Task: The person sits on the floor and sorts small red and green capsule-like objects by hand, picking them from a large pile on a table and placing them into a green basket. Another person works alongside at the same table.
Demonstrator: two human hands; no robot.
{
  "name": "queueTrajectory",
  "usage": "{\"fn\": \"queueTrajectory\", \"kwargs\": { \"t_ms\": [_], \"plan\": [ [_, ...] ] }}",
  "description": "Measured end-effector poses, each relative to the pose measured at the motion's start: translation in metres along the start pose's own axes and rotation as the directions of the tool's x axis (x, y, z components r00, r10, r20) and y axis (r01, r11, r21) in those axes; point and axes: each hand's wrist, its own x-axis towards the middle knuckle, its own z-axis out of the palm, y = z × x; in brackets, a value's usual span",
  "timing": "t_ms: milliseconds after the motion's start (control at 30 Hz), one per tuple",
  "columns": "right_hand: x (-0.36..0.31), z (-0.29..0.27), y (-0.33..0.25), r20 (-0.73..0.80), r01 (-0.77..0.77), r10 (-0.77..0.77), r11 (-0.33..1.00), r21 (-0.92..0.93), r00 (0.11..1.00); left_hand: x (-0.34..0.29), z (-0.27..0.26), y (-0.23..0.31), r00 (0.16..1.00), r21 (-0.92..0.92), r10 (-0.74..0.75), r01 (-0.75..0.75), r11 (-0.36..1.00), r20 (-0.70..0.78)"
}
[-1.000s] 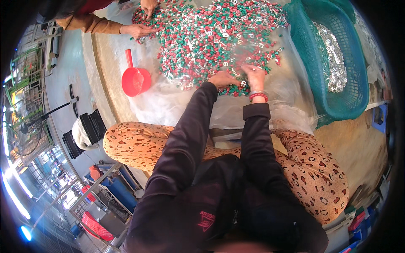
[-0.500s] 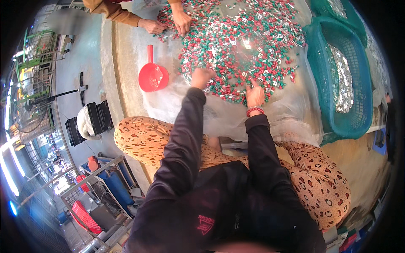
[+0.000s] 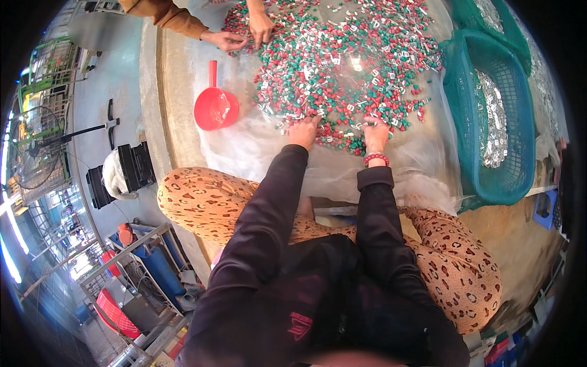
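Note:
A wide spread of small red, green and white pieces (image 3: 342,73) lies on a pale translucent sheet in front of me. Both my hands are at its near edge. My left hand (image 3: 303,132) is closed, fingertips pinched beside white and red pieces; whatever is between them is too small to name. To its right, my right hand (image 3: 376,136), with a red bead bracelet (image 3: 376,159) at the wrist, has its fingers curled in and thumb against them. A small pale bit shows at those fingertips, its kind unclear. Green and red pieces lie between my hands.
A red plastic dipper (image 3: 216,110) rests on the sheet at left. Across the spread, another person's hands (image 3: 261,27) touch the pieces. At right stands a teal basket (image 3: 520,110), net-draped, holding shiny clear pieces (image 3: 494,122). A black fan (image 3: 110,123) stands beyond the left ledge.
My left hand has come nearer to me and rightward, toward my right hand. The right hand's pointing finger has curled in. The other person's hands have shifted slightly.

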Motion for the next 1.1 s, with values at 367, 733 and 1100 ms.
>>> {"fn": "queueTrajectory", "kwargs": {
  "t_ms": [367,733,1100],
  "plan": [
    [-0.021,-0.006,-0.022,0.14,0.059,-0.006,0.925,-0.376,0.99,0.022,-0.001,-0.001,0.989,-0.111,-0.126,0.134,0.985,0.077],
    [-0.019,0.007,-0.015,0.018,0.098,-0.099,0.925,-0.366,0.995,0.036,-0.068,-0.009,0.867,-0.84,-0.136,0.498,0.216,0.479],
    [0.005,-0.053,-0.069,0.468,-0.388,0.046,0.634,0.669,0.883,0.048,-0.096,0.013,0.867,-0.782,0.274,0.495,-0.379,0.416]
  ]
}}
